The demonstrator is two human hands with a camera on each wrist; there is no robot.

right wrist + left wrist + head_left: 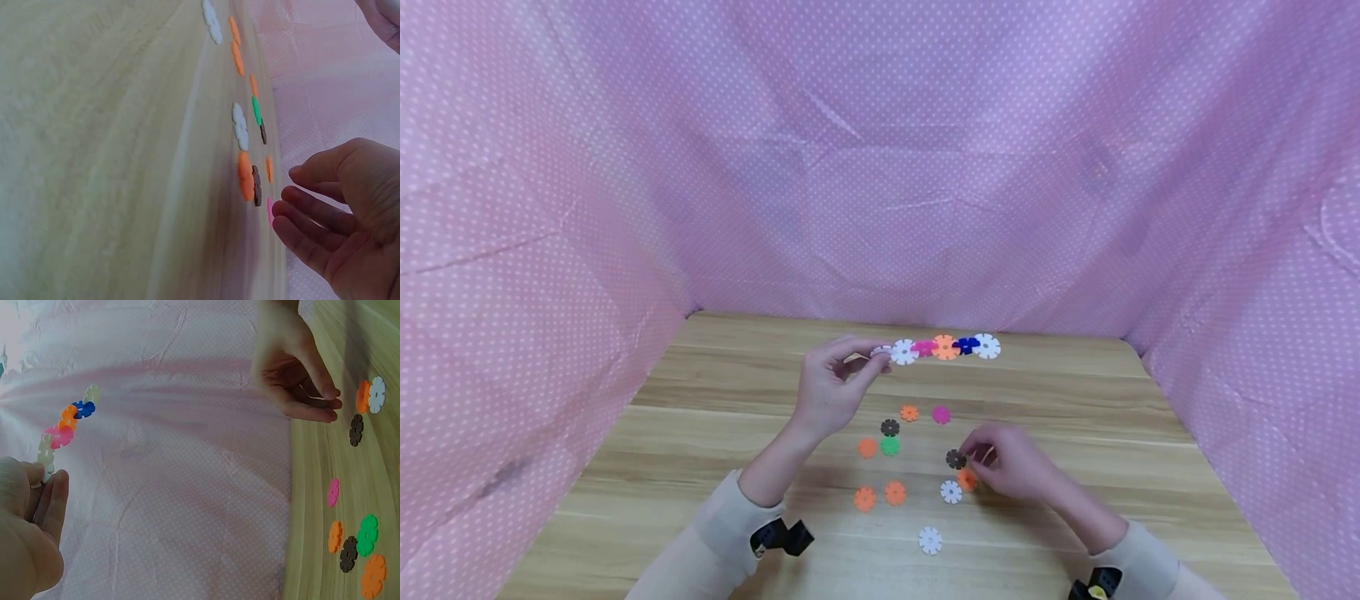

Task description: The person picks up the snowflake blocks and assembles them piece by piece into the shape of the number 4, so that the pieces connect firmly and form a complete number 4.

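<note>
Left hand [833, 385], mid-frame, pinches end of disc chain [951, 342]; right hand [1011, 461], lower right of centre, fingers loosely parted, seemingly just off brown disc [952, 461].

Soft light, faint shadows on tabletop [1060, 392]

A curtain [880, 208] stands behind the counter [715, 450] and along both sides. The left grip [835, 387] holds the left end of a disc chain [940, 343], which extends rightward above the counter. Loose on the counter lie two rear discs [941, 416], a left-hand trio [886, 442], a right-hand trio [948, 496], a pair [891, 495] before the left-hand trio, and a front disc [930, 535] before all the others. The right grip [1011, 460] is above the counter, just right of the right-hand trio's rearmost disc [953, 455].
</note>
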